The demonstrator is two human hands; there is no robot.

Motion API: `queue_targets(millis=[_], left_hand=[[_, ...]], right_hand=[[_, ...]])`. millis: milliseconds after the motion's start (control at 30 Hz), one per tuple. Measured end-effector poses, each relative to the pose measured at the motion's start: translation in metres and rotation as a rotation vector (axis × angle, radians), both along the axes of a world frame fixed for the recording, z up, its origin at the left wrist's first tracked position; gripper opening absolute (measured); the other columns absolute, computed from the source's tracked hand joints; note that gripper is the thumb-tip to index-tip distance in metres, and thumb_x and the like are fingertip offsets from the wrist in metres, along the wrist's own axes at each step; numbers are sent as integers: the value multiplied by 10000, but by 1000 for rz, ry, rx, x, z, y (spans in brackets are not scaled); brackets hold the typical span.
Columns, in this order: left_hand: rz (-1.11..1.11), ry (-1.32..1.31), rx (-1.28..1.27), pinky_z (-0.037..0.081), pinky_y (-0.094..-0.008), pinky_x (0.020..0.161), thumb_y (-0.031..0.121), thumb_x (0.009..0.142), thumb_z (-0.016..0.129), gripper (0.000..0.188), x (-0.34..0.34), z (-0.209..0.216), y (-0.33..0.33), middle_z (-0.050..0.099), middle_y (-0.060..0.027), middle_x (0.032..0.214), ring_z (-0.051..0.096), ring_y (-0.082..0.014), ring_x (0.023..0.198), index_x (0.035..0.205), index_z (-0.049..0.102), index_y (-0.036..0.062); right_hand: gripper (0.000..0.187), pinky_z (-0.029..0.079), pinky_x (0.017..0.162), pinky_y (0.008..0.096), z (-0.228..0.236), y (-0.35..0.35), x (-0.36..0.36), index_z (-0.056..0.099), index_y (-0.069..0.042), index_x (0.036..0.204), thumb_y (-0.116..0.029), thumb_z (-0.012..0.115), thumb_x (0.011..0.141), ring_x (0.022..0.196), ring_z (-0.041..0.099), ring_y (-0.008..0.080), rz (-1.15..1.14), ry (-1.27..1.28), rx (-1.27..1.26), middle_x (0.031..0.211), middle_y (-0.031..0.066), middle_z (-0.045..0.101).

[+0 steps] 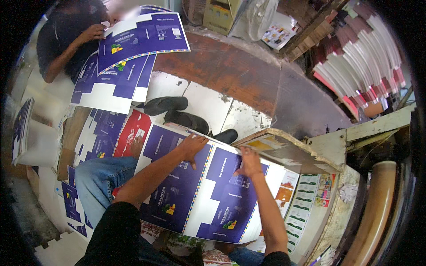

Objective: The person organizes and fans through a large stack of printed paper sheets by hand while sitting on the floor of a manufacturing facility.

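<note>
Two purple-and-white printed sheets lie side by side in front of me: a left sheet and a right sheet. A multicoloured strip runs along the left sheet's right edge. My left hand rests on the left sheet's far edge, thumb spread from the fingers. On the right sheet, near its far edge, lies my right hand, its fingers reaching forward and thumb apart. Neither hand visibly lifts a sheet. More paper shows beneath the far edge; how many layers lie there is hidden.
At upper left a co-worker's hand holds a similar purple sheet above others. Dark slippers are on the white tiles ahead. A worn board stands at right, near green-and-white printed sheets. Paper stacks fill the upper right.
</note>
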State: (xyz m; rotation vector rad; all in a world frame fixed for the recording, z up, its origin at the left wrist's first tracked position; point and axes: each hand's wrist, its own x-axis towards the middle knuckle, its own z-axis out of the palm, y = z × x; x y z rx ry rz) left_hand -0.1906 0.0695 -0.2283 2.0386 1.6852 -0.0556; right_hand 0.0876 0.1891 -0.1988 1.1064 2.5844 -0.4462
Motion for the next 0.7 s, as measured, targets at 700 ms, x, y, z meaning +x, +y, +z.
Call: queue_targets(millis=[700], left_hand=[[-51,5,212,135,-491,1263,443,366,931,1287,0,25,-18,500,-154,1417,419,-283,1408,1428,380,-31]], right_hand=[[1196,463,958,475,6,-16,-20,445,21,1197,-428,1015,246,1156,545,387,-9,197,39,1162,215,548]])
